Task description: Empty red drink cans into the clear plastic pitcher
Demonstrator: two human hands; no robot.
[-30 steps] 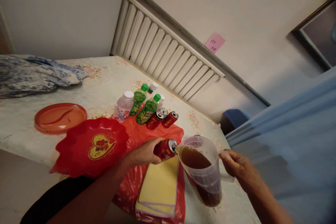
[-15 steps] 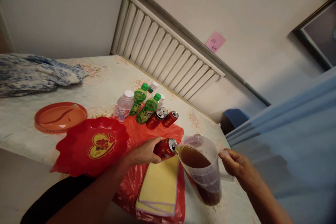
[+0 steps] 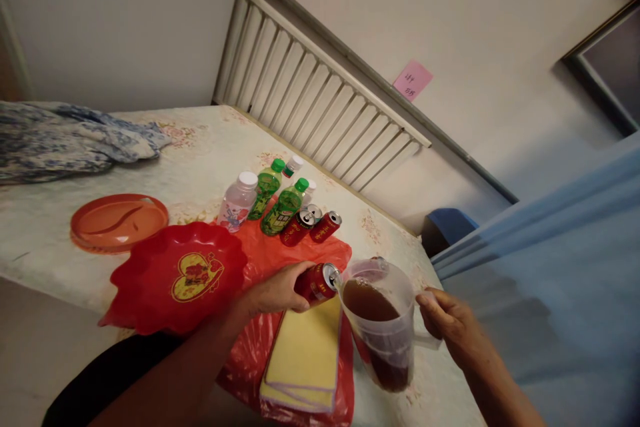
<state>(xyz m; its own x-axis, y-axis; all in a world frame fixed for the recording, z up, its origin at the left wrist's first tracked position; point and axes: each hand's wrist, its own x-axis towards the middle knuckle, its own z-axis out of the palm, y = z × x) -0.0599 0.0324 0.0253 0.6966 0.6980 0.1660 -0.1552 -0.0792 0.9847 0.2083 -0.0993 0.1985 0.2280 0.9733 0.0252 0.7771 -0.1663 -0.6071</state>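
My left hand (image 3: 283, 290) is wrapped round a red drink can (image 3: 319, 282), its open top against the spout of a clear plastic pitcher (image 3: 383, 327). The pitcher is tilted toward the can and holds brown liquid (image 3: 370, 301). On the pitcher's handle, at the right, my right hand (image 3: 444, 315) is closed. Below the can lies a folded yellow cloth (image 3: 305, 350) with a purple edge, on a red plastic bag (image 3: 245, 360). Whether liquid is entering the can is too small to tell.
Green-capped bottles (image 3: 283, 208), a white-capped bottle (image 3: 239, 202) and several cans (image 3: 326, 227) stand behind my left hand. To the left are a red scalloped tray (image 3: 145, 280), an orange lid (image 3: 120, 223) and patterned fabric (image 3: 75, 143). A blue curtain (image 3: 545, 267) hangs right.
The pitcher's base has swung slightly left, and my right hand has shifted a little with the handle. My left hand keeps the can at the spout.
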